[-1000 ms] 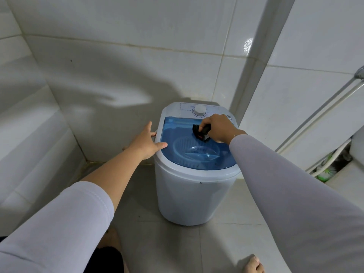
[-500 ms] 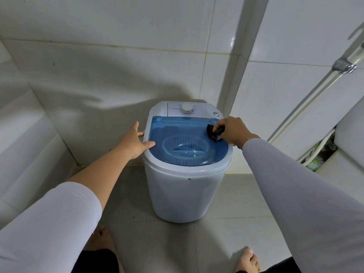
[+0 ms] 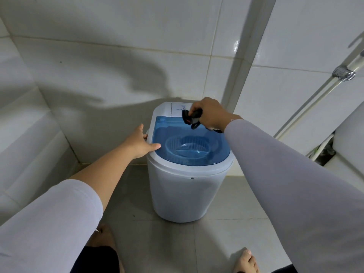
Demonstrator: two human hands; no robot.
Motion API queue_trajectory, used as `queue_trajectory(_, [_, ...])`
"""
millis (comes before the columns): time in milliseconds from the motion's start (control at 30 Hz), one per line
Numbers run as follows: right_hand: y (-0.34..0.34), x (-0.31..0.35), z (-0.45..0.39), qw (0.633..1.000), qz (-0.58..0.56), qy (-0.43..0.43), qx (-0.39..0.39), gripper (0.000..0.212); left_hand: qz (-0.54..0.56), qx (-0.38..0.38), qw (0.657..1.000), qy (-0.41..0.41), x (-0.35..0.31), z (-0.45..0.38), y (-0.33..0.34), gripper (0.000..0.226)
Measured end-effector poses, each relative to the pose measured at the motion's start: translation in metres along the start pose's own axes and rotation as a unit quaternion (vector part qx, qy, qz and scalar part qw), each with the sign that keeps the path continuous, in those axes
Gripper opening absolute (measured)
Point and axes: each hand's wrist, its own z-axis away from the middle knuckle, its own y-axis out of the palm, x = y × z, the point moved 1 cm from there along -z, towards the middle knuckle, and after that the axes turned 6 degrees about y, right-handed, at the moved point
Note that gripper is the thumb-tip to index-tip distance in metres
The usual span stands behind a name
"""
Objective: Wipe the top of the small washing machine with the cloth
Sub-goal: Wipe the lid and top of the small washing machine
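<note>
Cloth [image 3: 192,117] bunched within right fingers [image 3: 197,107]

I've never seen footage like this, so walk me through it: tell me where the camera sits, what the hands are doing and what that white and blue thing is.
There is no robot here. The camera is worn on a person's head and looks forward and down, so both arms reach into the picture from below. The white tub with the see-through blue lid is a small washing machine standing on a tiled floor in a corner. The left hand rests open against the machine's left rim, apparently to steady it. The right hand grips a dark cloth at the back of the top, over the white control panel. Through the lid you can see the basket inside. A pipe runs along the right wall, and bare feet show below.
</note>
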Motion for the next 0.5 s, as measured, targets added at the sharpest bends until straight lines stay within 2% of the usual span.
queue_trajectory(100, [0.014, 0.033, -0.003, 0.998, 0.017, -0.045, 0.036, 0.045, 0.020, 0.017, 1.000, 0.004, 0.003, 0.004, 0.000, 0.102])
queue_trajectory(200, [0.037, 0.052, -0.010, 0.994, 0.027, -0.085, 0.056, 0.041, 0.038, 0.017, 0.999, 0.009, 0.009, 0.006, 0.001, 0.102])
queue_trajectory(500, [0.068, 0.064, -0.015, 0.977, 0.134, -0.120, 0.116, 0.054, 0.082, 0.019, 0.996, 0.018, 0.011, 0.008, 0.000, 0.103])
